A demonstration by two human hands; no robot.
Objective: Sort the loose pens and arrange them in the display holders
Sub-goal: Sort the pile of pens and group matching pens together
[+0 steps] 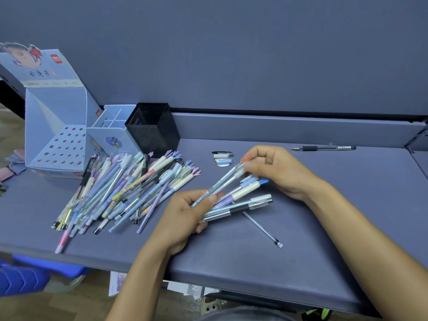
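Note:
A big heap of pastel pens (120, 193) lies on the grey desk (231, 256), left of centre. My left hand (185, 218) grips a fanned bunch of several pens (240, 200) by their lower ends. My right hand (275, 170) pinches the capped top of a clear pale-blue pen (222, 184) in that bunch. Three holders stand at the back left: a light-blue cardboard display box with a perforated panel (60, 144), a light-blue divided holder (111, 133) and a black mesh cup (152, 128).
A thin clear pen (264, 230) lies on the desk under the bunch. A black-grip pen (324, 148) rests by the back ledge at the right. Loose caps (223, 158) sit behind my hands. A blue chair (25, 279) stands below the desk's front-left edge.

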